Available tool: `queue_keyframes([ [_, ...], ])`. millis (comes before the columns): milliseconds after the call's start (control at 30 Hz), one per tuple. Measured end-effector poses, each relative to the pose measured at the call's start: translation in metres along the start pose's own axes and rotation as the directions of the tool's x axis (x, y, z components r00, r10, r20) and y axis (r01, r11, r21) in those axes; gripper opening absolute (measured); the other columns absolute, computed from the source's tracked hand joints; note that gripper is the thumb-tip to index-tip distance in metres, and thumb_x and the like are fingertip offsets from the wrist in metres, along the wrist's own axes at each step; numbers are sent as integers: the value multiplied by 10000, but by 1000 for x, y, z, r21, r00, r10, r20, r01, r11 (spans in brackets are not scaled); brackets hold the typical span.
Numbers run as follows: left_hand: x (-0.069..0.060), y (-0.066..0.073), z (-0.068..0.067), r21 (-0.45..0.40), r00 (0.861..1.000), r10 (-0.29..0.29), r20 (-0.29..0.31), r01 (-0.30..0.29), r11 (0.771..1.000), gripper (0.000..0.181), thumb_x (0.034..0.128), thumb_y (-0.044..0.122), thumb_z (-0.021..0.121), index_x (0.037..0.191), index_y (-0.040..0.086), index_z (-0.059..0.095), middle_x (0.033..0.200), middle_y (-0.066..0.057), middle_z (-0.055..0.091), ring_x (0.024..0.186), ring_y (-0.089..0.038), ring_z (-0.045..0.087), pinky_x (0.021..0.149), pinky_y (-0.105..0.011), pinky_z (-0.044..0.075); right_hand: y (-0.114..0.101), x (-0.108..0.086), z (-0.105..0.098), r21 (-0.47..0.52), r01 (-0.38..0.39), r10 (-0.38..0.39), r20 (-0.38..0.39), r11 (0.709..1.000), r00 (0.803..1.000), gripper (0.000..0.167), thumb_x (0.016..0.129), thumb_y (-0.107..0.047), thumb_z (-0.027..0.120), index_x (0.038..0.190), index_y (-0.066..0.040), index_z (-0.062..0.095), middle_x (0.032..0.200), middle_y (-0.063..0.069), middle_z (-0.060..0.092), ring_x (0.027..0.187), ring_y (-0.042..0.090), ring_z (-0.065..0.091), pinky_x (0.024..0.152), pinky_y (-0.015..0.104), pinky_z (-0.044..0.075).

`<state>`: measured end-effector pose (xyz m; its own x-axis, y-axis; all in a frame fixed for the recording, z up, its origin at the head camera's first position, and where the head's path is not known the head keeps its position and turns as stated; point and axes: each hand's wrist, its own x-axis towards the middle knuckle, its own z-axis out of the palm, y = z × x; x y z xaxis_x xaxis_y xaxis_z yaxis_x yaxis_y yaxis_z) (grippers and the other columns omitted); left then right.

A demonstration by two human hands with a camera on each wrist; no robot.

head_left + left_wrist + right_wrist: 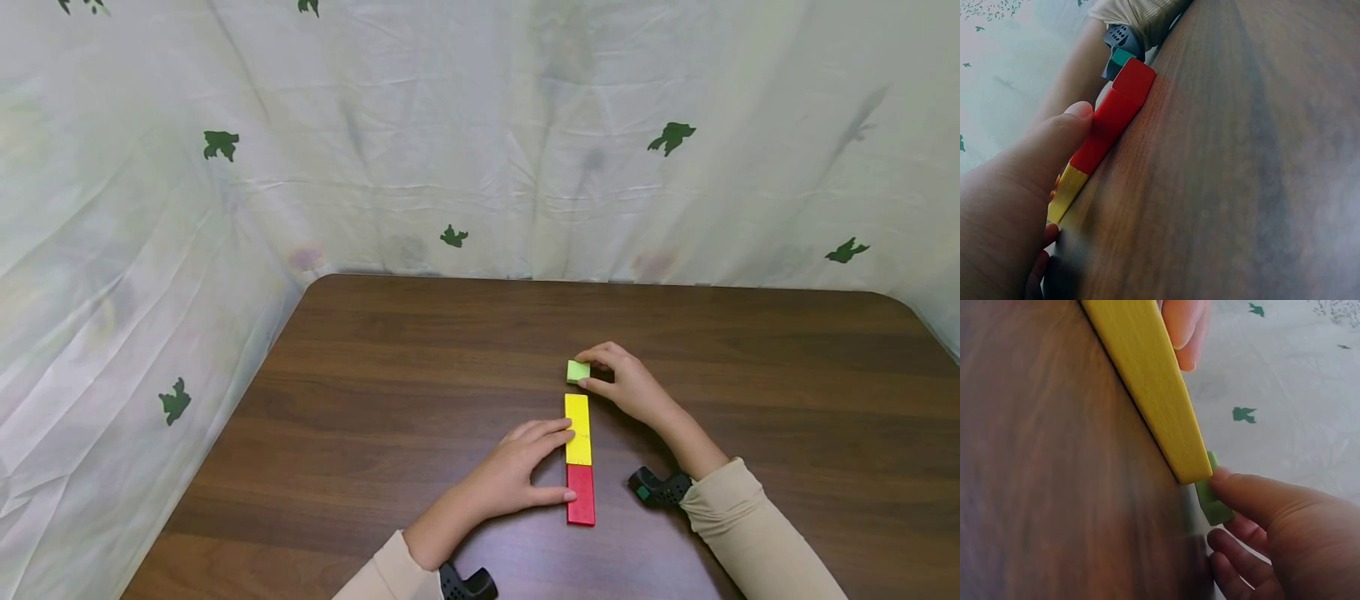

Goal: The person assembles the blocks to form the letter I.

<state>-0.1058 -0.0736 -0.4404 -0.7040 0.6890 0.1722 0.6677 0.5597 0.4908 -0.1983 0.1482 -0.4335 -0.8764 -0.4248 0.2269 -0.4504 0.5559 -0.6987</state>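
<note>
A yellow block (579,450) and a red block (582,510) lie end to end in a straight line on the brown table, the red one nearer to me. My left hand (506,473) rests on them from the left, its fingertips on the yellow block and its thumb on the red one. Just beyond the yellow block's far end, my right hand (633,390) pinches a small light green block (577,372) between thumb and fingers. In the head view a narrow gap separates green from yellow. The right wrist view shows the green block (1213,506) partly behind the yellow one's end.
The wood-patterned table (360,375) stretches out on both sides of the blocks. A pale cloth (487,150) with green bird shapes hangs behind its far edge and along the left. Each wrist carries a dark camera mount, the right one (658,487) close to the tabletop.
</note>
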Motion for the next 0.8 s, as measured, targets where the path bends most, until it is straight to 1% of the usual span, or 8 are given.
queue_keyframes([
  [200,0,1,-1,-4,1000,-3,8,3,1000,677,803,543,563,1341,157,421,1396,41,339,1253,-167,311,1008,-395,278,2,0,2,-17,8,-8,15,1000,1000,309,809,-140,673,1094,-42,611,1047,82,538,935,235,494,809,401,424],
  [433,0,1,-1,13,1000,6,-7,-6,1000,671,796,531,583,1330,152,435,1387,34,354,1241,-166,329,1004,-378,287,3,0,2,-28,30,-30,7,999,1000,317,799,-140,684,1095,-46,622,1044,72,553,968,235,513,839,413,423],
  [567,0,1,-1,13,1000,8,-10,-8,1000,671,795,528,587,1329,151,437,1384,33,358,1243,-156,324,1003,-377,288,3,0,2,-25,17,-17,16,1000,1000,306,815,-156,668,1101,-55,624,1049,58,553,966,219,511,838,402,425],
  [800,0,1,-2,7,1000,5,-8,-5,1000,675,797,533,581,1333,150,433,1388,35,354,1246,-156,319,1005,-380,285,2,0,2,-16,31,-31,26,999,999,311,827,-158,653,1115,-47,617,1060,68,553,978,235,510,843,417,417],
])
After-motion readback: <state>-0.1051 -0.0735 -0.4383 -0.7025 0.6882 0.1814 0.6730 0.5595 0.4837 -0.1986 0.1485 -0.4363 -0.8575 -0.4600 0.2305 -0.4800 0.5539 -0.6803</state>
